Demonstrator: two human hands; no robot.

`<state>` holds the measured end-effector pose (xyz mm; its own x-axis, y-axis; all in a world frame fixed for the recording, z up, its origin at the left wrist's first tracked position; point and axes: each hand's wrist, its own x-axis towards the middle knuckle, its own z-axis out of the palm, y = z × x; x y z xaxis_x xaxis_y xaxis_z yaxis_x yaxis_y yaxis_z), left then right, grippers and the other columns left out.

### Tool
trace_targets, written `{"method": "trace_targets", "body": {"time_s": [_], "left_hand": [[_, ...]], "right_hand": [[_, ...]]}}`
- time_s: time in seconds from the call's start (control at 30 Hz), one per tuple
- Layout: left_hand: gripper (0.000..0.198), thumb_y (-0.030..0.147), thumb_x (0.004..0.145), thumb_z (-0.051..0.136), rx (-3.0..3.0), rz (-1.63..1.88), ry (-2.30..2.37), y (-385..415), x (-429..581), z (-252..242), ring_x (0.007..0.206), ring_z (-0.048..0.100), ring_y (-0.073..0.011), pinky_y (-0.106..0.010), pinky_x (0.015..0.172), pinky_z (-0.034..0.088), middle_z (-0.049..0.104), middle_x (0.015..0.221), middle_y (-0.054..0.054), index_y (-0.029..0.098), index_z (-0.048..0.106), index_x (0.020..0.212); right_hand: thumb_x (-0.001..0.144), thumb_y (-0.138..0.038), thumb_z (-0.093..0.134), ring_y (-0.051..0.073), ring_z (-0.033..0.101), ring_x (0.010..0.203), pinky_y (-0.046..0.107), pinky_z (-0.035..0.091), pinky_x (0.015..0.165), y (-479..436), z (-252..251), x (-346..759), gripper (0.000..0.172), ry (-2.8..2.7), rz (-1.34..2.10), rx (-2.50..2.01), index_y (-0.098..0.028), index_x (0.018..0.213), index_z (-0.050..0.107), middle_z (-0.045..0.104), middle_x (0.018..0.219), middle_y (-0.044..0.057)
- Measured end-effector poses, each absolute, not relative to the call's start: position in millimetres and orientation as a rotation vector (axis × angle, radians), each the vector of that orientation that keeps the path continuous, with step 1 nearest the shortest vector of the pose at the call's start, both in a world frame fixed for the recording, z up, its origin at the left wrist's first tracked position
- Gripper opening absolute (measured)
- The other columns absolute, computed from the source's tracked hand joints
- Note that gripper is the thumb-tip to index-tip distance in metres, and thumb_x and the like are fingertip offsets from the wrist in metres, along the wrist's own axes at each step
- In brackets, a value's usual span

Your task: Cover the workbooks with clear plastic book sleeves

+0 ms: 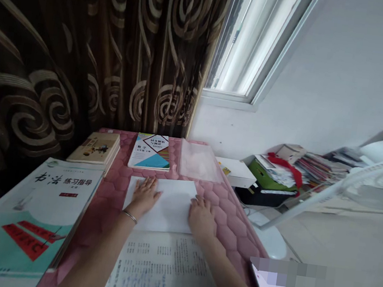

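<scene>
A blank white sheet of paper (169, 206) lies in the middle of the pink padded cloth (115, 190). My left hand (145, 196) rests flat on the sheet's left part, fingers spread, with a thin bracelet at the wrist. At the sheet's right edge lies my right hand (202, 215), its fingers stretched out and touching the paper. Below the sheet, between my forearms, is a printed page (164, 271) with blue handwriting on it. Neither hand grips anything.
Exercise books (59, 206) are stacked on the left, with a smaller tan stack (94, 147) behind. At the back lie a maths book (151, 151) and a clear plastic sleeve (199, 161). A white box (235, 170) and a white fan (348, 183) stand right. Dark curtains hang behind.
</scene>
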<state>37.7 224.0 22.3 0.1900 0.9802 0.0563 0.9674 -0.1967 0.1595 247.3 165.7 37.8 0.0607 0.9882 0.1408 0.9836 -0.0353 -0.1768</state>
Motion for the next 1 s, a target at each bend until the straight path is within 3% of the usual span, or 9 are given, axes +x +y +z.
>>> {"method": "trace_targets", "body": {"time_s": [0.07,0.13,0.23,0.3,0.47,0.57,0.8,1.0], "left_hand": [[0.061,0.046,0.097,0.029,2.360,0.252,1.939,222.0,37.5,21.2,0.146,0.024,-0.0278,-0.054,0.119,0.014,0.032,0.157,-0.011,0.016,0.034,0.150],[0.058,0.040,0.096,0.031,2.359,0.252,1.930,221.5,37.2,21.6,0.146,0.024,-0.0280,-0.055,0.119,0.014,0.033,0.156,-0.011,0.017,0.035,0.150],[0.056,0.027,0.094,0.032,2.350,0.226,1.909,222.7,36.2,23.0,0.146,0.025,-0.0269,-0.054,0.119,0.014,0.035,0.156,-0.009,0.019,0.036,0.149],[0.056,0.025,0.094,0.029,2.344,0.229,1.914,223.5,36.1,23.5,0.146,0.025,-0.0258,-0.053,0.119,0.016,0.035,0.156,-0.008,0.020,0.036,0.149],[0.059,0.044,0.097,0.030,2.359,0.237,1.939,224.7,38.2,21.8,0.146,0.026,-0.0271,-0.054,0.119,0.014,0.030,0.157,-0.009,0.019,0.034,0.150],[0.060,0.046,0.097,0.029,2.359,0.205,1.943,225.4,39.6,21.9,0.146,0.027,-0.0257,-0.054,0.119,0.013,0.029,0.157,-0.008,0.019,0.033,0.150],[0.056,0.039,0.098,0.025,2.270,0.119,2.125,221.6,20.2,26.1,0.146,0.025,-0.0240,-0.058,0.119,0.008,0.026,0.159,-0.006,0.021,0.032,0.151],[0.054,0.037,0.098,0.024,1.964,0.064,2.411,197.4,-18.8,33.0,0.148,0.014,-0.0326,-0.068,0.113,0.016,0.024,0.160,-0.003,0.024,0.033,0.150]], "right_hand": [[0.099,-0.024,0.029,0.031,0.036,0.136,0.046,0.028,0.110,178.5,43.2,222.6,0.046,-2.102,0.155,-1.938,-0.009,0.136,0.051,0.046,0.146,0.018],[0.100,-0.032,0.030,0.025,0.031,0.141,0.041,0.027,0.113,194.4,44.6,193.8,0.051,-2.206,0.226,-1.817,-0.012,0.146,0.039,0.043,0.150,0.013],[0.101,-0.046,0.028,0.024,0.023,0.146,0.049,0.019,0.116,216.4,39.6,160.7,0.059,-2.347,0.356,-1.654,-0.016,0.151,0.029,0.037,0.154,0.011],[0.101,-0.048,0.023,0.025,0.023,0.146,0.052,0.016,0.117,225.4,35.5,155.0,0.061,-2.367,0.391,-1.672,-0.014,0.151,0.029,0.034,0.155,0.012],[0.101,-0.042,0.026,0.029,0.027,0.144,0.054,0.014,0.115,230.0,31.0,199.8,0.062,-2.228,0.274,-1.948,-0.003,0.149,0.029,0.033,0.153,0.022],[0.101,-0.041,0.027,0.031,0.027,0.144,0.056,0.016,0.114,230.7,29.9,236.5,0.063,-2.099,0.231,-2.131,0.000,0.149,0.029,0.031,0.152,0.027],[0.100,-0.045,0.024,0.025,0.021,0.146,0.053,0.013,0.116,234.6,26.1,253.5,0.066,-2.072,0.219,-2.261,-0.003,0.151,0.025,0.026,0.157,0.021],[0.100,-0.042,0.023,0.024,0.020,0.147,0.053,0.015,0.115,229.3,28.1,247.2,0.064,-2.094,0.184,-2.305,-0.003,0.151,0.024,0.025,0.157,0.020]]}}
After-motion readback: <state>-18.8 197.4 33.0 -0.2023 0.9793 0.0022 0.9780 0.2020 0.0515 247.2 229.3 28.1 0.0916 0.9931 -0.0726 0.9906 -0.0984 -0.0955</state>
